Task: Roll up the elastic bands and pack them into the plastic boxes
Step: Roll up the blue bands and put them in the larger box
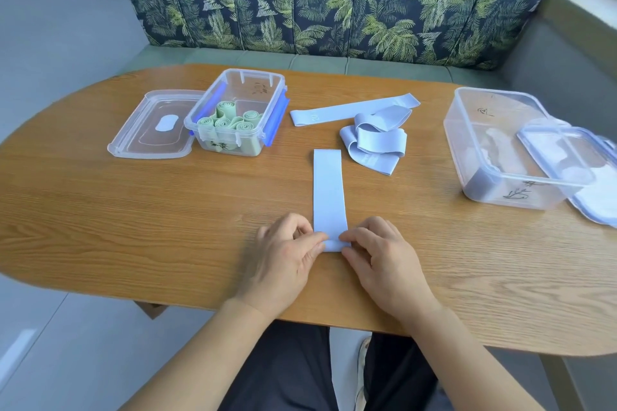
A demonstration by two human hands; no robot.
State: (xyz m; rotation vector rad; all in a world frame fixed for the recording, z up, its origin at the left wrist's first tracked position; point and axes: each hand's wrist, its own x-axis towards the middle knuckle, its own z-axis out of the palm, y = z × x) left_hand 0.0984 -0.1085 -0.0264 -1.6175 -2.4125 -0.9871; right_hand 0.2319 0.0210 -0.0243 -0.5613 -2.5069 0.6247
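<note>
Left hand (pixel 287 252), right hand (pixel 384 257) pinch blue band (pixel 329 190) near edge; open table (pixel 133 210) both sides.

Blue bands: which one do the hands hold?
The straight band nearest the person; left hand and right hand pinch its near end. The slanted band and the crumpled heap lie untouched.

bright daylight, soft, wide-angle edges warped

The head camera looks forward and down over the table (pixel 133 210), close above the left hand (pixel 283 253) and right hand (pixel 384 260) at six o'clock, sofa (pixel 334 0) at twelve.
</note>
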